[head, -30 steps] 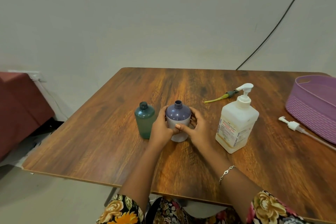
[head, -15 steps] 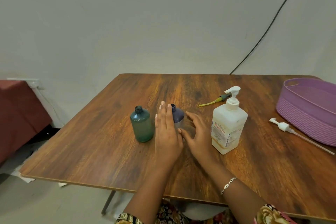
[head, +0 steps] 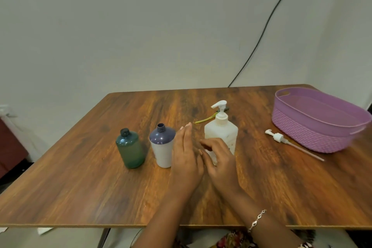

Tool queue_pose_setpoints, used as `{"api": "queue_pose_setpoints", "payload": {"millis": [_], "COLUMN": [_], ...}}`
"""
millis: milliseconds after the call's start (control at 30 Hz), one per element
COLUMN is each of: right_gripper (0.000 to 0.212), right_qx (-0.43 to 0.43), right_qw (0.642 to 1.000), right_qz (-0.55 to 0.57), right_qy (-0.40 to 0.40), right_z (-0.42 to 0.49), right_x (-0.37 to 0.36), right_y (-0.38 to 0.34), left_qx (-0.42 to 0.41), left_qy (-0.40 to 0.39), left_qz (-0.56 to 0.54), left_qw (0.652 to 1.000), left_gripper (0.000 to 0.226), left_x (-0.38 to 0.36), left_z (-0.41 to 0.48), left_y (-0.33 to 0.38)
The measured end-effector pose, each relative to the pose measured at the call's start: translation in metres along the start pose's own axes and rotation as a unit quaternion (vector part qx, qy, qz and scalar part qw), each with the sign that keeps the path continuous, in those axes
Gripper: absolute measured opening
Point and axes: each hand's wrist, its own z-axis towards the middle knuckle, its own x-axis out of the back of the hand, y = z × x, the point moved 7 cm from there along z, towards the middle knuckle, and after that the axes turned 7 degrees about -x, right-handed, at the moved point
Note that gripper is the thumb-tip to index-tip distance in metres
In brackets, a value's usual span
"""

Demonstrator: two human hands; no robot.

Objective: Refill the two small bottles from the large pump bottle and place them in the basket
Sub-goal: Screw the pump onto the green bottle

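Two small uncapped bottles stand upright on the wooden table: a green one at the left and a purple-and-white one beside it. The large white pump bottle stands to their right. My left hand is flat with straight fingers just right of the purple bottle and holds nothing. My right hand has relaxed fingers in front of the pump bottle's lower left side; whether it touches the bottle is unclear. The purple basket sits at the far right.
A loose white pump with a long tube lies in front of the basket. A second pump with a yellow-green tube lies behind the large bottle. A black cable runs down the wall behind the table.
Both hands let go of the purple bottle and moved right of it. The right hand has come up against the pump bottle. The camera view has shifted.
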Motion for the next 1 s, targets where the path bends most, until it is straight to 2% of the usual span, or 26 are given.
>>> {"api": "queue_pose_setpoints", "payload": {"millis": [133, 433, 633, 733, 833, 1000], "right_gripper": [0.012, 0.010, 0.012, 0.011, 0.008, 0.005], "right_qx": [0.003, -0.055, -0.100, -0.142, -0.178, -0.287], "right_qw": [1.000, 0.997, 0.989, 0.985, 0.982, 0.958], "right_qz": [0.001, -0.017, 0.004, 0.017, 0.009, 0.009], "right_qy": [0.018, 0.058, 0.110, 0.098, 0.070, 0.024], "right_z": [0.003, 0.015, 0.054, 0.078, 0.100, 0.124], "right_x": [0.023, 0.071, 0.091, 0.087, 0.075, 0.046], "right_y": [0.003, 0.046, 0.077, 0.099, 0.123, 0.170], "left_qx": [0.009, 0.120, 0.166, 0.229, 0.241, 0.287], "left_qy": [0.001, 0.007, -0.041, -0.093, -0.144, -0.176], "left_qz": [-0.036, -0.140, -0.119, -0.128, -0.134, -0.176], "left_qw": [0.999, 0.983, 0.978, 0.961, 0.950, 0.925], "left_gripper": [0.065, 0.041, 0.034, 0.033, 0.031, 0.030], "left_x": [-0.005, -0.018, -0.042, -0.064, -0.090, -0.130], "left_z": [0.006, 0.041, 0.088, 0.101, 0.116, 0.126], "left_y": [0.006, -0.009, -0.038, -0.056, -0.066, -0.080]}}
